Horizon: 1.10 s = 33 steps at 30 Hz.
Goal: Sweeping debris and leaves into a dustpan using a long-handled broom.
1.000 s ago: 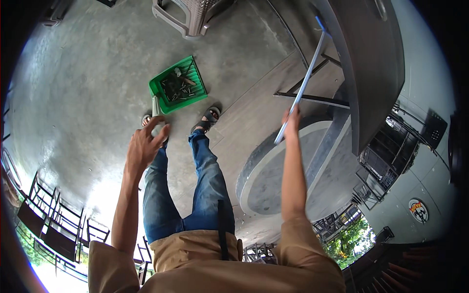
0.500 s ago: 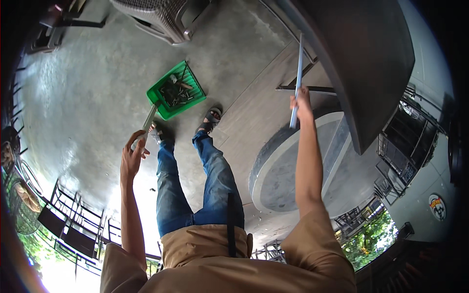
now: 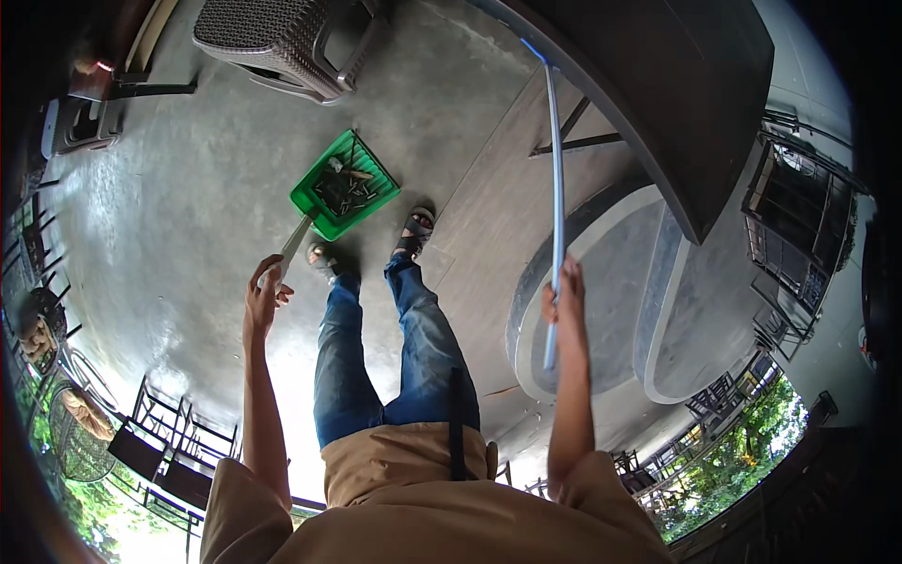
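My left hand (image 3: 268, 287) is closed on the pale handle (image 3: 297, 240) of a green dustpan (image 3: 371, 203), which lies on the floor just beyond my sandalled feet and holds dark debris and small pale bits (image 3: 345, 190). Out to the right, my right hand (image 3: 567, 296) grips a long light-blue pole (image 3: 556, 160). Its far end carries a narrow blue head (image 3: 536, 51), at the edge of a large dark curved counter or tabletop (image 3: 676, 94). What that head touches is unclear.
A woven plastic chair (image 3: 258, 42) stands beyond the dustpan on the grey floor (image 3: 160, 216). Dark chairs and tables (image 3: 178, 451) line the left rim. A raised curved platform (image 3: 583, 367) and metal legs (image 3: 573, 141) lie at the right, with a metal rack (image 3: 787, 221) by the wall.
My right hand first moved up, then came back down toward me with the pole. The view has shifted, showing more of the left side. My left hand still holds the dustpan handle.
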Tool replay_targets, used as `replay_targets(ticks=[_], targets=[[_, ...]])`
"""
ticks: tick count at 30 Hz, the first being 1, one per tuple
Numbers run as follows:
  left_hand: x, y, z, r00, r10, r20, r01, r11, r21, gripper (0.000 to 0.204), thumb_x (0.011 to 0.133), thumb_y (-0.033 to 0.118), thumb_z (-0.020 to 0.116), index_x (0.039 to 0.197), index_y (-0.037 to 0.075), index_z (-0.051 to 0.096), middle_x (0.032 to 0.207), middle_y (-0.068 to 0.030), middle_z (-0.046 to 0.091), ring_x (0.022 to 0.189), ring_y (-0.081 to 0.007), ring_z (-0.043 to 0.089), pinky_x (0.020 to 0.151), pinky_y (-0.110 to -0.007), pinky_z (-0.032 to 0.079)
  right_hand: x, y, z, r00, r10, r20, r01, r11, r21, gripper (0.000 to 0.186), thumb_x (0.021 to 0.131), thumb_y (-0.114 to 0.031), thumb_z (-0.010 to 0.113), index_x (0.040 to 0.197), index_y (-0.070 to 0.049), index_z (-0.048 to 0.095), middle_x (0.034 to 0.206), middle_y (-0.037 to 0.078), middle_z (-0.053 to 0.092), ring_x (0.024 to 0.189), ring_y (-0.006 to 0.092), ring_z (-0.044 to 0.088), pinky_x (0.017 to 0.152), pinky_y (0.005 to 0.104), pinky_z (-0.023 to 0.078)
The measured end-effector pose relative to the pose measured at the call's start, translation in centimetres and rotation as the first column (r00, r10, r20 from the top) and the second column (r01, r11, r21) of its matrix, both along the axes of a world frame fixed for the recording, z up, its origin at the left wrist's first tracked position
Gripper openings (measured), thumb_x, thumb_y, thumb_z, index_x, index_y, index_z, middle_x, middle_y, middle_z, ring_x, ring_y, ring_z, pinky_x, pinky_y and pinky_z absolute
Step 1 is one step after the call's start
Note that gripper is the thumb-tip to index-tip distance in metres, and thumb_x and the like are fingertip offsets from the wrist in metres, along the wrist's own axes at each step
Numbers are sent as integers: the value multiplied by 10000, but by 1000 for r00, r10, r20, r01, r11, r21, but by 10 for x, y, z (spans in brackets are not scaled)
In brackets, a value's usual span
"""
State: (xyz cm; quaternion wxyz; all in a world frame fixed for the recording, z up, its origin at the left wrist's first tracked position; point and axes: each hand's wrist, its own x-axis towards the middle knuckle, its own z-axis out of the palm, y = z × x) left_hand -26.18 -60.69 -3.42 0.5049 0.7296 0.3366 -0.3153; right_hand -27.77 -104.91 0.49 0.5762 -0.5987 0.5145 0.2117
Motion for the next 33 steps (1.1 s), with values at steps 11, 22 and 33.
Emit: replay_targets(ticks=[11, 22, 33], targets=[[-7, 15, 7, 998, -53, 45, 56, 996, -65, 368, 823, 331, 397, 1086, 94, 496, 564, -46, 495, 469, -83, 464, 430, -200, 357, -95, 114, -27, 998, -62, -3, 62, 995, -72, 320, 884, -228, 352, 1203, -242, 354, 513, -3, 356, 323, 45, 280, 274, 178, 231], [-19, 23, -1, 986, -163, 20, 164, 983, -76, 340, 813, 308, 408, 1085, 123, 497, 550, -48, 495, 432, -89, 463, 377, -209, 356, -191, 176, -41, 994, 16, -110, -26, 996, -87, 316, 880, -262, 360, 1192, -220, 357, 502, 17, 392, 305, 73, 323, 265, 217, 275], [-18, -3, -7, 977, -203, 58, 208, 972, -105, 355, 810, 371, 414, 1064, 132, 479, 536, -58, 457, 392, -91, 423, 347, -217, 327, -304, 172, 59, 989, 18, -149, -18, 1000, 3, 323, 856, -257, 411, 1175, -212, 398, 490, 38, 433, 357, 96, 362, 325, 250, 301]])
